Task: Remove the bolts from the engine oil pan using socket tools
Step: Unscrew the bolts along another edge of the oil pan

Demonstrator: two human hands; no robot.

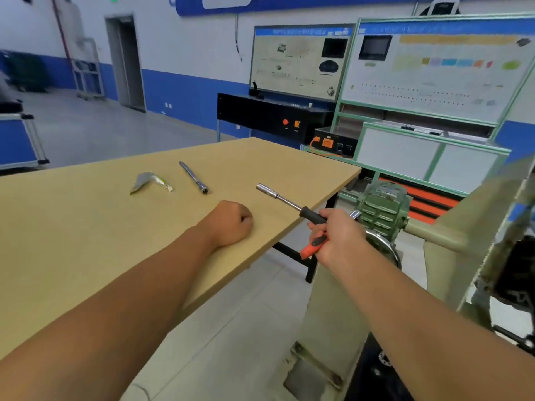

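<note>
Head view: tan wooden table (86,227) has open surface toward its near edge. Right hand (337,237) grips the orange-and-black-handled socket driver (292,206) over the table's right edge. Left hand (228,222), fisted, holds nothing, resting on the table. Loose steel extension bar (193,178) and crumpled foil wrapper (150,182) lie farther back.

A crumpled wrapper (150,182) lies on the tan table (86,227), green-framed training boards (434,70) behind.

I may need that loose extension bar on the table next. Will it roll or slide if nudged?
The extension bar looks round and slim, so a sideways nudge would probably roll it. It looks like rigid metal, likely heavy for its size. The table looks smooth, so it may slide.
</note>
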